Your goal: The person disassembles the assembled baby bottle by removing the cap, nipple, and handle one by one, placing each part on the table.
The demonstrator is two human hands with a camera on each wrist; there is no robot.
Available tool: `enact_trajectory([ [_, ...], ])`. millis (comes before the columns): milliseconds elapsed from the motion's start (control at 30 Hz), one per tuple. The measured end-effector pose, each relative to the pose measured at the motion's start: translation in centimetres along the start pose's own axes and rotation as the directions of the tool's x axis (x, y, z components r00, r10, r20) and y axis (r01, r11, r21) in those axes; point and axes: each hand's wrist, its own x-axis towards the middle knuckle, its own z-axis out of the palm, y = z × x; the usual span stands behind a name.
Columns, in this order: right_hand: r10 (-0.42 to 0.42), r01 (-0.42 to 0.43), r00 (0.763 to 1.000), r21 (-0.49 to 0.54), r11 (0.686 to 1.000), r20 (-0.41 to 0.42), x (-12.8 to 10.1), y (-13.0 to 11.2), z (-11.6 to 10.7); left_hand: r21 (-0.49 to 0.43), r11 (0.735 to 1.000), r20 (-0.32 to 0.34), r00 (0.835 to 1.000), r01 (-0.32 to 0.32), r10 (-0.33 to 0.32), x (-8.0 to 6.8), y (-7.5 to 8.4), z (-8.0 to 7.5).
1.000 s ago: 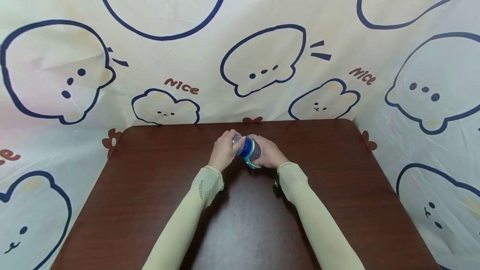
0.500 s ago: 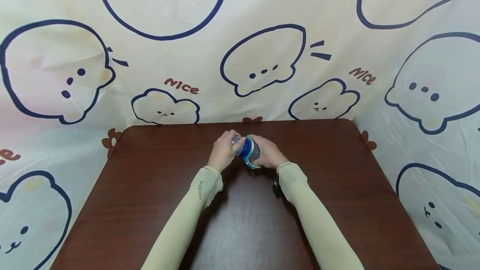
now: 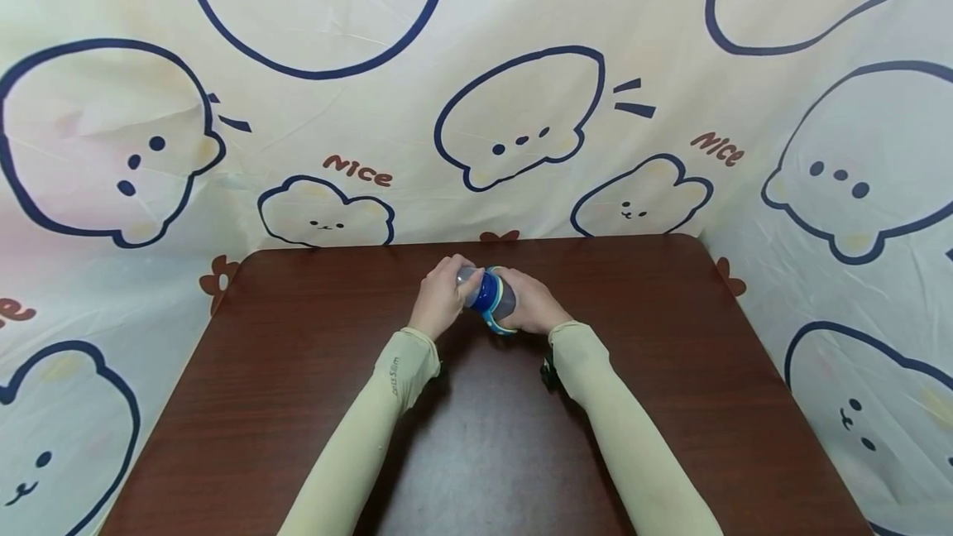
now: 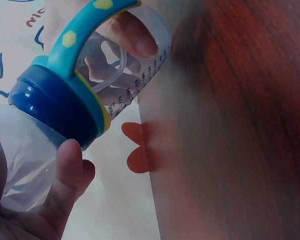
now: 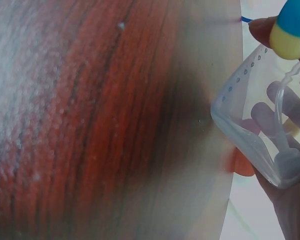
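A clear baby bottle [image 3: 505, 301] is held tilted above the far part of the table, between both hands. It has a dark blue collar [image 4: 57, 107], a teal handle with yellow spots [image 4: 72, 37] and printed volume marks. My left hand [image 3: 441, 296] grips the translucent cap [image 4: 30, 150] at one end, thumb near the collar. The right hand [image 3: 534, 303] holds the transparent body [image 5: 240, 117] from the other side, with fingers visible through its wall. Inside runs a straw tube ending in a round weight [image 5: 289, 164].
The dark brown wooden table [image 3: 476, 437] reaches back to a pale cloth backdrop [image 3: 417, 122] printed with blue-outlined cartoon figures. This cloth also hangs along both sides. A small black object [image 3: 549, 375] shows at the right wrist.
The head view has shifted very slightly. Both hands keep their grip on the bottle and stand almost where they were; the left hand is a few pixels farther left.
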Motion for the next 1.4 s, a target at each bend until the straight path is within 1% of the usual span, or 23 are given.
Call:
enact_trajectory([
  [100,-0.003,0.003,1.000,0.005,1.000,-0.006,0.1,0.0,0.0,-0.026,0.999,0.003,1.000,0.023,-0.023,0.0,0.0,-0.2],
  [233,0.000,0.000,1.000,0.008,1.000,-0.009,0.0,-0.1,0.0,-0.041,0.999,0.002,1.000,0.030,-0.030,-0.1,-0.1,-0.6],
  [600,0.027,-0.027,1.000,0.020,0.999,0.000,0.0,-0.3,0.0,-0.059,0.998,-0.010,0.999,0.035,-0.036,-0.4,-1.0,-2.0],
  [767,0.023,-0.023,1.000,0.032,0.999,-0.008,-0.1,-0.2,0.0,-0.051,0.998,-0.019,0.999,0.037,-0.038,-0.4,-1.3,-2.7],
  [1100,0.006,-0.006,1.000,0.009,1.000,-0.011,-0.1,0.0,0.1,-0.069,0.997,-0.059,0.998,0.034,-0.038,-0.5,-2.3,-3.8],
  [1400,0.010,-0.010,1.000,0.002,1.000,-0.010,-0.1,0.1,0.2,-0.110,0.991,-0.052,0.995,0.074,-0.080,-0.6,-3.4,-5.1],
])
